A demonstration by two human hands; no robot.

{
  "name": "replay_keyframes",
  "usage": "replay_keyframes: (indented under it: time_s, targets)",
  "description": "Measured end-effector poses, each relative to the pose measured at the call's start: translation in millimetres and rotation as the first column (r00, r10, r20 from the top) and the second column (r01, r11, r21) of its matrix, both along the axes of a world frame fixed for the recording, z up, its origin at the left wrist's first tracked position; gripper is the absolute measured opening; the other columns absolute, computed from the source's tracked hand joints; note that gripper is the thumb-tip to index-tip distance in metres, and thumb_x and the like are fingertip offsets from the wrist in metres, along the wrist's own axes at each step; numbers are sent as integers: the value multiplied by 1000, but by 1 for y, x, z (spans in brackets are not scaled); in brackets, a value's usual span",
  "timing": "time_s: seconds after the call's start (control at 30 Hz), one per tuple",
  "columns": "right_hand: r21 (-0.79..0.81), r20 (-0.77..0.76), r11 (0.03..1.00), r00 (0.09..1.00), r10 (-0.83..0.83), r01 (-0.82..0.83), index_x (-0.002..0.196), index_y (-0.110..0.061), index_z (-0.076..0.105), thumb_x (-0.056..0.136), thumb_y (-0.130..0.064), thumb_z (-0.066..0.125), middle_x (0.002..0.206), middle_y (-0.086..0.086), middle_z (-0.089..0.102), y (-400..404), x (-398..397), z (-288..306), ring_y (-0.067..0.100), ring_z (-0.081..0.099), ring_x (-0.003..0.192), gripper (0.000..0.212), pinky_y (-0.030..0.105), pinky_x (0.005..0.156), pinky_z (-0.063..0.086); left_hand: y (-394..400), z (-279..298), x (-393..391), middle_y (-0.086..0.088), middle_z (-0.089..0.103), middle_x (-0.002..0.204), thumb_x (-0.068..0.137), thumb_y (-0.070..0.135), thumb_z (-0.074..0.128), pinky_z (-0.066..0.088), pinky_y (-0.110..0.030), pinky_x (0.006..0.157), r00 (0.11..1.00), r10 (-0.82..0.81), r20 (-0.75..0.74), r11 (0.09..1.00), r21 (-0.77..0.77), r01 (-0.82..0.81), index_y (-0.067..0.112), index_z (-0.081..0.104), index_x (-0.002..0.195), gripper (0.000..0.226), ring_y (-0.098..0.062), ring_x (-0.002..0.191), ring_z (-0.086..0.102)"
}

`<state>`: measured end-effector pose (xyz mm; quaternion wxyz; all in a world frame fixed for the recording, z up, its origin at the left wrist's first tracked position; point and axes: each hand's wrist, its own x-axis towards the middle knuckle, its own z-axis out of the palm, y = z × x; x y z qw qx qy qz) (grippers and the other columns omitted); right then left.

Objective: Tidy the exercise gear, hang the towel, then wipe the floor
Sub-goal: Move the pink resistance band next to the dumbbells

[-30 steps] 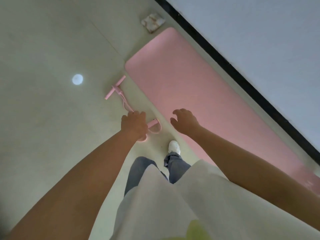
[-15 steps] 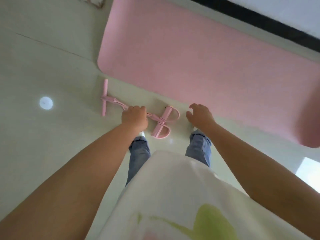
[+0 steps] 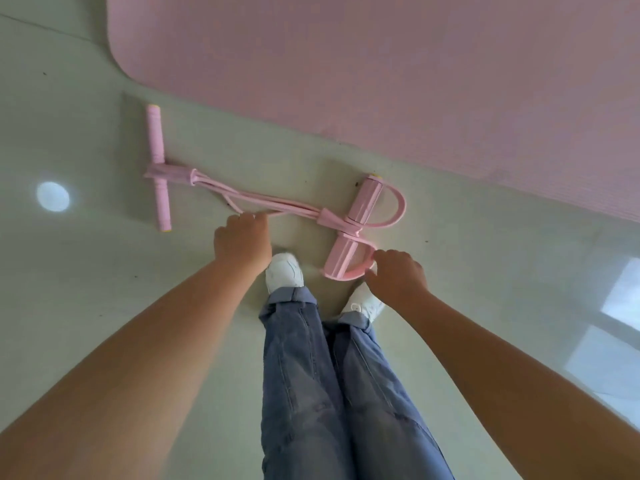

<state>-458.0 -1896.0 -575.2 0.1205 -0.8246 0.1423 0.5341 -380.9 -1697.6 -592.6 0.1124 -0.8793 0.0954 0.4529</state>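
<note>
Both hands are reaching down to a pink pedal puller [image 3: 273,202] lying on the pale floor [image 3: 86,289], just beside a pink exercise mat [image 3: 381,71].

The left hand [image 3: 242,240] is curling its fingers at the elastic cords [image 3: 270,201], though a firm grip cannot be told; the right hand [image 3: 398,275] is pinching the near foot loop [image 3: 346,270]. White shoes [image 3: 284,271] are standing close under the hands, and the T-handle [image 3: 157,164] is lying well apart to the left, near a round light reflection [image 3: 52,196].

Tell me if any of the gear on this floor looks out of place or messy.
The pink pedal puller lies loose on the floor beside the yoga mat, its cords slack and crossing. Small dark specks dot the floor.
</note>
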Motion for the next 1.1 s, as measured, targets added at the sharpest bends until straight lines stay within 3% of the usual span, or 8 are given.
replay_keyframes:
  time_s: [0.43,0.57,0.63,0.7,0.77,0.87,0.97,1.1]
  targets:
    - [-183,114,954,959,260,-237,137,-11,31,90,-17,47,135,9,45,65,19,-217,27,41,124,50,41,103,30,98,-204,38,-24,30,146,94,-1,36,36,-47,99,948,144,285,986,42,-162,-1,33,139,45,-37,136,28]
    - [-269,146,910,920,364,-317,127,-10,42,91,-16,45,125,7,54,61,14,-239,27,48,115,37,40,101,32,127,-236,53,-29,52,130,83,-7,44,46,-50,88,903,-20,429,999,-20,32,-6,58,113,33,-43,120,51]
    - [-321,181,869,876,446,-376,112,-9,55,86,-23,59,106,7,65,58,11,-244,26,59,98,30,40,96,40,133,-238,57,-24,67,86,69,0,53,54,-41,62,899,-190,395,982,63,180,1,64,83,18,-37,76,68]
    - [-339,167,848,862,479,-407,91,-7,64,71,-25,76,82,7,70,56,10,-244,26,65,77,30,40,86,48,137,-233,60,-17,60,62,65,5,49,52,-36,54,883,-286,373,958,74,279,5,62,70,14,-30,55,63]
    - [-346,204,855,859,470,-385,81,-6,64,62,-25,82,72,8,70,54,14,-235,26,66,69,32,42,83,50,131,-218,58,-24,61,72,73,4,38,51,-43,68,910,-290,296,957,115,268,-2,66,78,29,-38,70,64]
    - [-282,125,902,919,374,-328,108,-4,52,89,-28,57,105,11,66,46,18,-209,29,60,102,30,42,101,35,115,-197,51,-27,54,114,93,4,36,38,-43,95,931,-280,235,960,68,272,-2,59,114,32,-41,114,48]
    - [-291,147,936,958,247,-197,115,-4,47,94,-32,49,113,11,63,33,17,-170,31,56,110,35,41,99,33,73,-151,39,-21,53,117,96,6,37,42,-43,94,977,-154,147,988,8,155,4,55,120,30,-39,113,50]
    - [-264,196,965,980,39,14,112,-3,46,94,-32,47,108,12,64,17,12,-100,30,58,106,34,39,94,36,17,-71,26,-12,61,104,87,2,45,50,-34,82,928,-202,313,971,-61,232,9,59,112,29,-31,98,62]
